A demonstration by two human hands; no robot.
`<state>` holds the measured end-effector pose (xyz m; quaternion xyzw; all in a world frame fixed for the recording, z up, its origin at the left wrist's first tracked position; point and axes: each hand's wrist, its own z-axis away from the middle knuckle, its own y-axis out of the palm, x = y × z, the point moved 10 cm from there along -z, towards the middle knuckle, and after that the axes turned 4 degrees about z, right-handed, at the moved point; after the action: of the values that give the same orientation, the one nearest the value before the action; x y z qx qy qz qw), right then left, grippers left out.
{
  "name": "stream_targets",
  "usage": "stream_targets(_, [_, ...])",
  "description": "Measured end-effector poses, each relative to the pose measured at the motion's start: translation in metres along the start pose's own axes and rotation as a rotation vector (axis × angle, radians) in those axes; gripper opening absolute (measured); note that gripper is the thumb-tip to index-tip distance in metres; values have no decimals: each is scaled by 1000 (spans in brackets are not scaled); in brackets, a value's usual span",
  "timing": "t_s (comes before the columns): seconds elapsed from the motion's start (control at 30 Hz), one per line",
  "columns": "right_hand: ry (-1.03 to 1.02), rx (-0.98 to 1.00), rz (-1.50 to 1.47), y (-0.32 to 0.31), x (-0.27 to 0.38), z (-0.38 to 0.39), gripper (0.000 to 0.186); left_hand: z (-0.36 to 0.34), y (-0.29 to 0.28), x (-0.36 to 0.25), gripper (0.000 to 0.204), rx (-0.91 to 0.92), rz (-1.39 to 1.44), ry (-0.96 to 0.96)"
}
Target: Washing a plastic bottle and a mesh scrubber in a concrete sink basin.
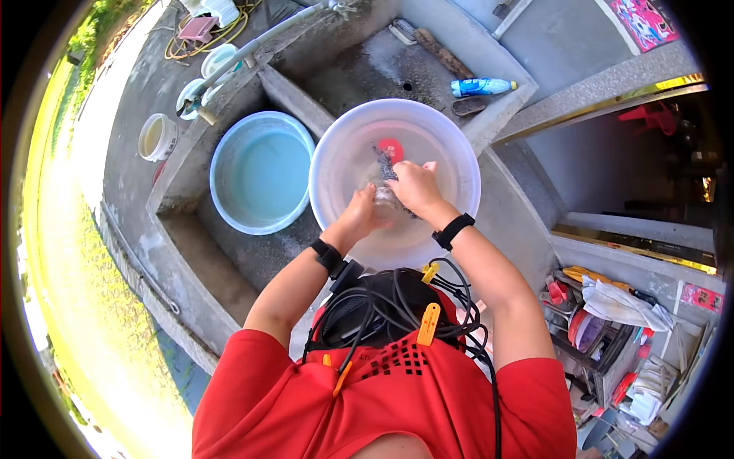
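A large translucent whitish basin [336, 138] is in front of me, with a red round mark [391, 150] on its bottom. Inside its rim, my left hand [359, 214] is closed around a small clear container [384, 199], perhaps a glass or jar. My right hand [415, 187] is at the container's far right side, fingers bent around a dark grey, speckled cloth-like strip [386, 162]. The strip passes beneath the right hand, and part of it shows beyond the fingers. The fingers partly cover both things, so the container's exact shape is unclear.
A light-blue tub [222, 180] with bluish water stands left in a concrete sink [191, 252]. The adjoining far sink holds a brush [403, 31], a blue bottle [483, 87] and a dark shoe-like object [470, 105]. A white bucket [158, 138] stands at left; a cluttered rack [604, 344] at right.
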<state>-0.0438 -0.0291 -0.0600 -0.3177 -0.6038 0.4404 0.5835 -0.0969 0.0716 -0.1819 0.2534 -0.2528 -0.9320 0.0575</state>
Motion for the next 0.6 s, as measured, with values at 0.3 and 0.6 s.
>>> stream_targets(0.3, [-51, 163, -78, -11, 23, 17, 18, 4, -6, -13, 39, -31, -56, 27])
stream_targets(0.6, [-58, 96, -80, -7, 18, 11, 19, 10, -6, -12, 42, -62, -37, 10])
